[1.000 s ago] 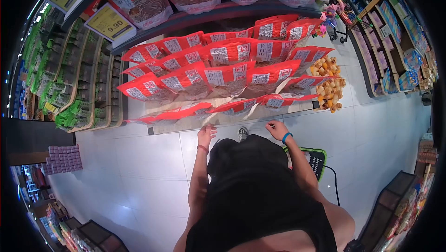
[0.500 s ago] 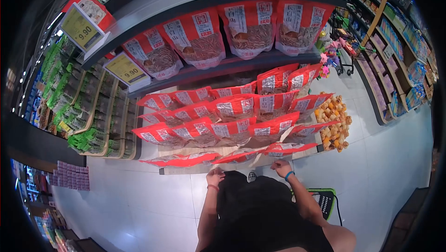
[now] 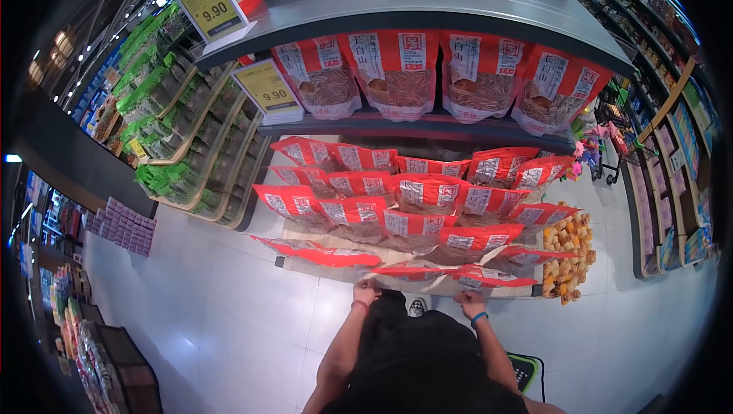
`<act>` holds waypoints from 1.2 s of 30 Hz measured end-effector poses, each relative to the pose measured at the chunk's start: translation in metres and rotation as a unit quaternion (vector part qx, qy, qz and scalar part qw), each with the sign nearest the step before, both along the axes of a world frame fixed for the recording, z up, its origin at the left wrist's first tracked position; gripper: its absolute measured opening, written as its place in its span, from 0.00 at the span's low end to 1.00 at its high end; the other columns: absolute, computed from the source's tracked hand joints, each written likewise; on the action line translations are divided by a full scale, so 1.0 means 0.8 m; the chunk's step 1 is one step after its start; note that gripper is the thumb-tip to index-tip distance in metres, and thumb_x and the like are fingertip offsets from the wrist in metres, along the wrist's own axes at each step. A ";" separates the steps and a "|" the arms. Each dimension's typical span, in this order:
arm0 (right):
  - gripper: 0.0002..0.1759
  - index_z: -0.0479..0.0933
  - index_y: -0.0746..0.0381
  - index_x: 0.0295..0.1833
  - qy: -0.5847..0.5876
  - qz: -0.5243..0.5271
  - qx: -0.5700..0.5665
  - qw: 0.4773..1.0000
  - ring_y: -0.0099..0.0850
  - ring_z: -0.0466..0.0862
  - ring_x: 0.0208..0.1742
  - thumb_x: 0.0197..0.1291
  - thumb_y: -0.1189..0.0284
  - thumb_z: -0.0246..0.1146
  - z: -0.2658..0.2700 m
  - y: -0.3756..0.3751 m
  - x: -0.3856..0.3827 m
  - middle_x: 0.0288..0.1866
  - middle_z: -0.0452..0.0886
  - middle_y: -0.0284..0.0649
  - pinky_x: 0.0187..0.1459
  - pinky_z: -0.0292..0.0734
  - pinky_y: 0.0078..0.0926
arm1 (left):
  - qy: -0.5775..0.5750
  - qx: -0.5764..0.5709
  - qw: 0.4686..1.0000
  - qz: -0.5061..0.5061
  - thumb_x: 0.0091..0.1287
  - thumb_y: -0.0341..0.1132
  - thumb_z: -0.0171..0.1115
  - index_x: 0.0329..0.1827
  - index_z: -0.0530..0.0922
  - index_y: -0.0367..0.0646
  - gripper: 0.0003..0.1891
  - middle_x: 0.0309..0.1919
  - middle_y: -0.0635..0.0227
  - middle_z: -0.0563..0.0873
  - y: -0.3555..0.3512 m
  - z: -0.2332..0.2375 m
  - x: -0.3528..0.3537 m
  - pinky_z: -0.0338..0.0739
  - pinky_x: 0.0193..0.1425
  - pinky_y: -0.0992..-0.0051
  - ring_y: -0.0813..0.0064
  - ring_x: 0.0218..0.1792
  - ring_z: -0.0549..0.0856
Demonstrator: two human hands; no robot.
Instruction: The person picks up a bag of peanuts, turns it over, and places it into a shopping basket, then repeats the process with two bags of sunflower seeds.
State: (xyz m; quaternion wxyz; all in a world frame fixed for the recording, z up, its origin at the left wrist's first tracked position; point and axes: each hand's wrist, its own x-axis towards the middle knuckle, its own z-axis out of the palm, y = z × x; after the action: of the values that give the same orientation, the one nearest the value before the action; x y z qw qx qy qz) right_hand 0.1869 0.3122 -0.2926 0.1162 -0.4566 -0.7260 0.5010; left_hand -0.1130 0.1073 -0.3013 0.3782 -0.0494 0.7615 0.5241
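Observation:
My left hand (image 3: 366, 290), with a red band at the wrist, is just in front of the lowest shelf's front edge, its fingers curled in and no item visible in them. My right hand (image 3: 469, 303) wears a blue band and is level with it farther right, fingers also bent inward around nothing I can see. Nearest to both hands is a front row of red seed bags; one bag (image 3: 314, 252) leans at the left, another (image 3: 489, 277) lies tilted just above my right hand. Behind them several more upright red bags (image 3: 424, 194) stand in rows.
Above, a dark shelf (image 3: 458, 21) holds more red bags (image 3: 394, 74) with yellow price tags (image 3: 267, 88) at its left end. Green-topped packs fill a rack (image 3: 175, 139) on the left. Wrapped snacks (image 3: 569, 257) sit at the right. A green-edged device (image 3: 525, 372) is on the floor.
The view has shifted, so the shelves appear lower and farther right. Both hands remain in front of the lowest row, their fingers still bent.

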 end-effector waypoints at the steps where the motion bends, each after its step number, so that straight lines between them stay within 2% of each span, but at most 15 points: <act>1: 0.14 0.86 0.61 0.34 -0.002 0.004 0.001 1.000 0.36 0.87 0.33 0.63 0.63 0.61 -0.002 0.003 0.001 0.29 0.86 0.44 0.39 0.79 0.32 | 0.004 -0.007 1.000 -0.008 0.74 0.41 0.56 0.44 0.76 0.35 0.14 0.27 0.57 0.87 0.003 0.003 0.001 0.82 0.22 0.75 0.68 0.26 0.89; 2: 0.14 0.86 0.60 0.34 -0.015 0.010 0.025 1.000 0.38 0.87 0.33 0.63 0.62 0.61 -0.004 0.003 0.002 0.29 0.86 0.45 0.38 0.79 0.32 | 0.001 -0.007 1.000 -0.004 0.74 0.41 0.56 0.44 0.76 0.35 0.14 0.27 0.57 0.87 0.005 0.005 0.003 0.82 0.22 0.75 0.68 0.26 0.89; 4: 0.14 0.86 0.59 0.34 -0.029 0.020 0.047 0.998 0.39 0.87 0.33 0.63 0.62 0.61 -0.001 0.000 0.002 0.29 0.85 0.45 0.38 0.78 0.33 | 0.008 -0.018 1.000 0.000 0.75 0.41 0.55 0.53 0.76 0.32 0.18 0.29 0.58 0.87 0.005 0.006 0.006 0.81 0.23 0.76 0.71 0.25 0.88; 10: 0.15 0.85 0.60 0.33 -0.046 0.007 0.083 0.995 0.44 0.85 0.32 0.59 0.60 0.63 -0.001 -0.005 -0.005 0.29 0.84 0.48 0.38 0.77 0.37 | 0.025 -0.015 0.999 -0.026 0.75 0.41 0.54 0.52 0.77 0.33 0.17 0.29 0.57 0.87 0.001 -0.003 0.004 0.81 0.24 0.75 0.71 0.25 0.88; 12: 0.16 0.85 0.61 0.32 -0.052 -0.031 0.075 0.995 0.45 0.85 0.33 0.58 0.59 0.62 -0.005 -0.009 -0.007 0.29 0.84 0.49 0.39 0.77 0.38 | 0.034 -0.016 0.998 -0.047 0.75 0.41 0.54 0.52 0.77 0.33 0.17 0.29 0.58 0.87 0.001 -0.004 0.003 0.81 0.25 0.75 0.72 0.25 0.88; 15: 0.14 0.86 0.61 0.34 -0.062 -0.025 0.088 0.994 0.41 0.86 0.33 0.61 0.63 0.62 -0.005 -0.010 -0.007 0.30 0.85 0.48 0.39 0.78 0.35 | 0.032 -0.020 0.999 -0.039 0.75 0.41 0.54 0.52 0.77 0.33 0.17 0.29 0.58 0.87 0.004 -0.003 0.003 0.81 0.25 0.75 0.72 0.25 0.87; 19: 0.14 0.86 0.61 0.34 -0.054 -0.042 0.089 0.994 0.41 0.86 0.33 0.62 0.63 0.62 0.005 -0.016 -0.010 0.30 0.85 0.49 0.40 0.78 0.35 | 0.027 -0.016 0.999 -0.027 0.75 0.40 0.54 0.53 0.76 0.32 0.17 0.29 0.57 0.86 0.006 -0.007 0.004 0.81 0.25 0.75 0.72 0.24 0.87; 22: 0.14 0.86 0.61 0.34 -0.051 -0.044 0.077 0.995 0.42 0.86 0.34 0.62 0.63 0.62 0.009 -0.015 -0.013 0.31 0.85 0.49 0.40 0.78 0.35 | 0.045 -0.024 0.998 -0.026 0.75 0.40 0.54 0.53 0.76 0.31 0.18 0.28 0.57 0.86 0.005 -0.012 0.006 0.82 0.25 0.75 0.71 0.24 0.87; 24: 0.16 0.84 0.62 0.34 -0.060 -0.034 0.073 0.995 0.47 0.85 0.36 0.59 0.59 0.63 0.010 -0.014 -0.013 0.32 0.85 0.49 0.41 0.78 0.39 | 0.052 -0.020 0.998 -0.040 0.76 0.41 0.54 0.52 0.75 0.32 0.18 0.29 0.57 0.86 0.004 -0.017 0.003 0.81 0.23 0.75 0.71 0.24 0.87; 36: 0.16 0.84 0.62 0.35 -0.050 -0.058 0.055 0.996 0.47 0.85 0.37 0.59 0.60 0.63 0.007 -0.017 -0.014 0.33 0.85 0.50 0.41 0.78 0.40 | 0.031 0.004 0.998 -0.046 0.76 0.42 0.54 0.49 0.74 0.32 0.18 0.28 0.59 0.84 0.004 -0.003 0.001 0.82 0.19 0.76 0.70 0.22 0.88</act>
State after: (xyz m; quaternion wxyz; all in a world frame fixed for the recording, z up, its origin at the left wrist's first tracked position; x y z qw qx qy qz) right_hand 0.1760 0.2985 -0.2868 0.1333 -0.5150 -0.7296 0.4298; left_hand -0.1124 0.1108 -0.3040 0.3786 0.0033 0.7721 0.5104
